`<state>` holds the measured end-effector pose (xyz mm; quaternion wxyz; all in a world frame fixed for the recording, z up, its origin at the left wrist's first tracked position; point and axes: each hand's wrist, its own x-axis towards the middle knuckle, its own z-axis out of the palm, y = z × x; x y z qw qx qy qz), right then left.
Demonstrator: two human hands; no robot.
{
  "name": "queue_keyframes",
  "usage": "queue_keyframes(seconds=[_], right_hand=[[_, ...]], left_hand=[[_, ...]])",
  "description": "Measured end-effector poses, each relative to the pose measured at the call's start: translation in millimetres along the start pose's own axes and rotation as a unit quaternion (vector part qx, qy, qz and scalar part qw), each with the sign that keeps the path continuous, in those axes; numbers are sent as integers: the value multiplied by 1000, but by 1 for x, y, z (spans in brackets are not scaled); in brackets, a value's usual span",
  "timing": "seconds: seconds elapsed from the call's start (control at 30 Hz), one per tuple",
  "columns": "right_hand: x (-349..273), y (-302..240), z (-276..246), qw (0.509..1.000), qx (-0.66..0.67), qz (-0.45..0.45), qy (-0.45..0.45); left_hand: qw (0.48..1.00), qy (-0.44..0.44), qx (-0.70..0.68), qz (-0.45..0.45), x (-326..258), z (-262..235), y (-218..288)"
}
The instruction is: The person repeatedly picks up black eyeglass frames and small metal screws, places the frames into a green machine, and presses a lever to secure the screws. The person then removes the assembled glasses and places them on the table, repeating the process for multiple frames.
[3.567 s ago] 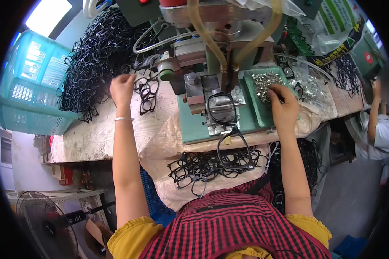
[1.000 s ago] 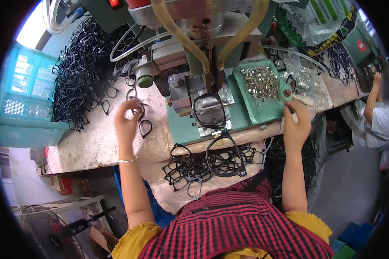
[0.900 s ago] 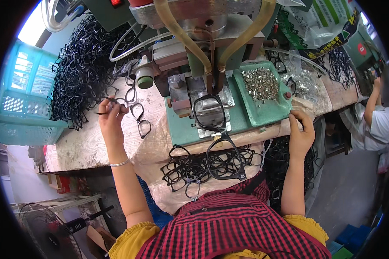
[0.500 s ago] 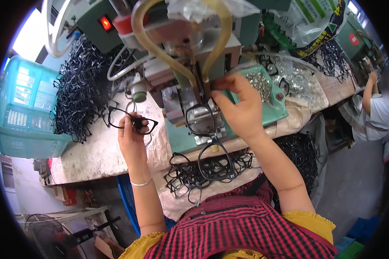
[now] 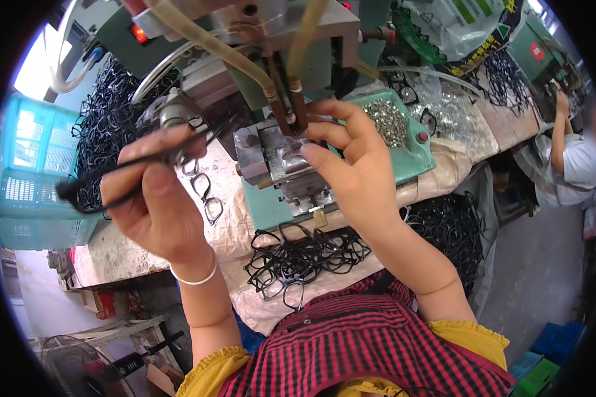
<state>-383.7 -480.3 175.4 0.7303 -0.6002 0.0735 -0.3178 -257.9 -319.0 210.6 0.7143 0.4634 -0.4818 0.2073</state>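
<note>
Raised at the left, my left hand (image 5: 159,198) grips a black eyeglass frame (image 5: 136,161), which is blurred by motion. My right hand (image 5: 357,155) is at the green machine, its fingers bent around the lower end of two metal prongs (image 5: 287,112) with the thumb below them. Whatever small thing sits between those fingertips is too hidden to name. Under the prongs is a metal fixture block (image 5: 291,155) with no eyeglass frame on it. Several black eyeglass frames (image 5: 308,258) lie heaped on the cloth at the table's front edge.
Right of the machine, a green tray (image 5: 420,165) holds a heap of small metal parts (image 5: 385,122). A large pile of dark frames (image 5: 116,92) lies at the left, beside a turquoise basket (image 5: 40,218). Far right, another person (image 5: 579,159) works. A fan (image 5: 79,370) stands lower left.
The eyeglass frame has left the fixture under the prongs. My left hand has risen and moved left, now with a blurred frame. My right hand stays by the prongs, fingers more curled.
</note>
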Motion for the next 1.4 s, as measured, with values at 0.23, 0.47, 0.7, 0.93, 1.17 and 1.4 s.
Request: queue_keyframes(seconds=[0.23, 0.47, 0.7, 0.93, 1.17, 1.4], right_hand=[[19, 21, -87, 937, -315, -99, 111], [-21, 43, -129, 822, -560, -80, 70], [-16, 52, -125, 762, -631, -126, 79], [-11, 58, -120, 883, -439, -66, 153], [-18, 47, -131, 901, -401, -29, 161], [-13, 59, -142, 901, -391, -41, 183]], left_hand=[[949, -264, 167, 49, -42, 31, 11], [933, -314, 173, 38, -53, 29, 7], [931, -219, 289, 35, -82, 16, 21], [719, -127, 575, -368, -122, -133, -88], [841, -66, 197, -500, -50, -177, -77], [528, -196, 680, -470, -88, -333, -209]])
